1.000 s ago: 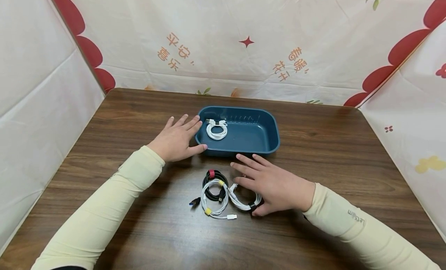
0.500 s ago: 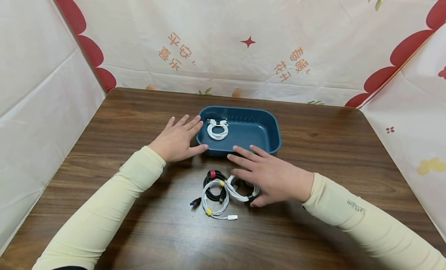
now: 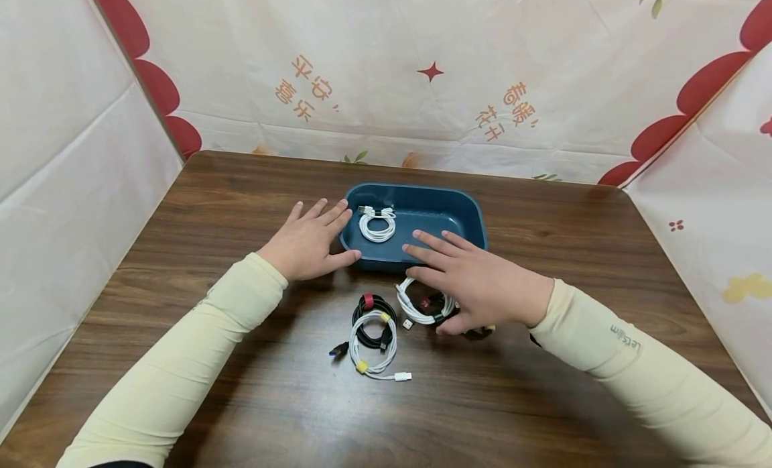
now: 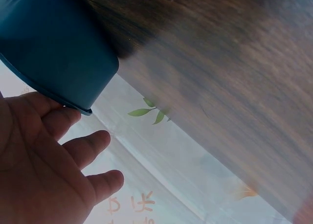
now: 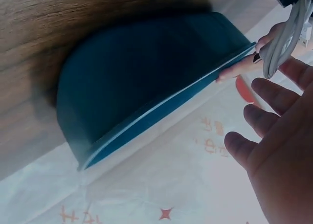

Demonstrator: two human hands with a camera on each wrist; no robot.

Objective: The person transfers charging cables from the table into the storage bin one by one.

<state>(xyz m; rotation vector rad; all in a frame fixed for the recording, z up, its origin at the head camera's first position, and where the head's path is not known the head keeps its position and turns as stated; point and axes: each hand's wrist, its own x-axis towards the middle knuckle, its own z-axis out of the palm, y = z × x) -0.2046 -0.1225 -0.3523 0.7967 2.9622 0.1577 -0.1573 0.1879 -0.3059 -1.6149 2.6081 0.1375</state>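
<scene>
My left hand [image 3: 310, 243] lies flat on the wooden table [image 3: 573, 240], fingers straight against the left end of a blue tray [image 3: 478, 213]. In the left wrist view the left hand [image 4: 44, 170] shows open beside the tray's wall [image 4: 54, 48]. One white cable coil [image 3: 376, 225] lies inside the tray at its left. My right hand [image 3: 473, 280] pinches another white cable coil [image 3: 419, 308] with the thumb, at the tray's near rim, its fingers stretched over the rim. The right wrist view shows that coil [image 5: 286, 38] hanging by my right hand [image 5: 283, 136] near the tray [image 5: 146, 77].
On the table in front of the tray lie a black coil with a red tie [image 3: 369, 310] and a white coil with yellow ties [image 3: 374, 347], overlapping. Something dark [image 3: 480, 332] lies partly hidden under my right hand. Printed cloth walls surround the table on three sides.
My right hand has taken the white coil off the table and carried it up towards the tray's near rim. The left hand and the other coils have stayed put.
</scene>
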